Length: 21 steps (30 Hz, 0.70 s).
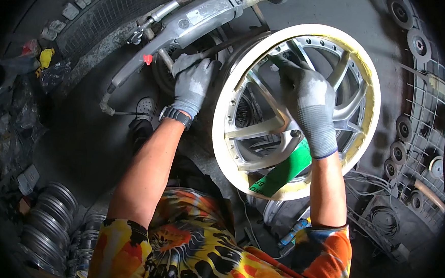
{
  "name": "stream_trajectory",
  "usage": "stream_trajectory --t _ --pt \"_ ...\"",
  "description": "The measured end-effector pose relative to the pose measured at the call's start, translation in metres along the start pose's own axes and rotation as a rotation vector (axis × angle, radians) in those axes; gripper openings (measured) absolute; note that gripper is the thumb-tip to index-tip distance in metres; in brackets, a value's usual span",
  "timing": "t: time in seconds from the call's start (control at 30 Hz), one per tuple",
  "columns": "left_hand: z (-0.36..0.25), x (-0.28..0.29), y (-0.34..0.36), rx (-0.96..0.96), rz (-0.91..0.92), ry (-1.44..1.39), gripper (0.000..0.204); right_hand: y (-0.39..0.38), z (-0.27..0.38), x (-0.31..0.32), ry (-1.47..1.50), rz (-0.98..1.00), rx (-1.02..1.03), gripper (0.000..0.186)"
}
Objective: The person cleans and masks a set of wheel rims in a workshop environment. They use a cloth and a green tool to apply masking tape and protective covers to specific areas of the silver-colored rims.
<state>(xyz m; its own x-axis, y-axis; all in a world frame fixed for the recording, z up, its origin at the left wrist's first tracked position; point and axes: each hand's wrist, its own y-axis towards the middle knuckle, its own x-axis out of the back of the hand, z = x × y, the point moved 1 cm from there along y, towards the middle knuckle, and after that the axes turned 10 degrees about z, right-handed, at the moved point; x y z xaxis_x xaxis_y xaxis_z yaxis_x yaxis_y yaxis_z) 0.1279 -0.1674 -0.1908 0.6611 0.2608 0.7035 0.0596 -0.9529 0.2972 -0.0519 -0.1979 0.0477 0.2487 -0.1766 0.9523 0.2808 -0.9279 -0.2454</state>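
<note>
A silver multi-spoke car wheel rim [262,130] stands tilted in front of me, its outer lip covered in pale yellow masking tape [221,139]. My right hand [311,96], in a grey glove, is closed over the spokes, fingertips at the upper left opening. A green sandpaper strip [289,168] runs from beneath that wrist down across the rim's lower edge. Left of the rim is my gloved left hand [193,83], its fingers curled closed by a metal bar; what they hold, if anything, is hidden.
A long grey power tool [188,27] with a red switch lies across the upper left. Stacked rims [52,220] stand at lower left, beside plastic bags [20,111]. On the right, a wire rack [432,121] holds several grinding discs [418,44]. Cables [370,181] trail below it.
</note>
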Motion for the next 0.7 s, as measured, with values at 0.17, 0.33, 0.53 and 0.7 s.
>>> stream_trajectory --t 0.17,0.33,0.53,0.7 --pt "0.0 -0.002 0.0 -0.017 -0.049 0.122 0.014 0.003 -0.007 0.001 -0.026 0.024 -0.004 0.018" --pt "-0.001 0.0 -0.002 -0.075 -0.102 0.032 0.015 0.006 -0.009 0.003 -0.034 0.032 0.029 0.019" --pt "-0.001 0.004 0.001 -0.035 -0.002 -0.008 0.013 0.008 -0.01 0.009 -0.03 0.07 0.024 0.019" --pt "-0.004 0.006 -0.001 -0.011 0.02 0.002 0.013 0.007 -0.01 0.011 -0.022 0.085 -0.011 0.026"
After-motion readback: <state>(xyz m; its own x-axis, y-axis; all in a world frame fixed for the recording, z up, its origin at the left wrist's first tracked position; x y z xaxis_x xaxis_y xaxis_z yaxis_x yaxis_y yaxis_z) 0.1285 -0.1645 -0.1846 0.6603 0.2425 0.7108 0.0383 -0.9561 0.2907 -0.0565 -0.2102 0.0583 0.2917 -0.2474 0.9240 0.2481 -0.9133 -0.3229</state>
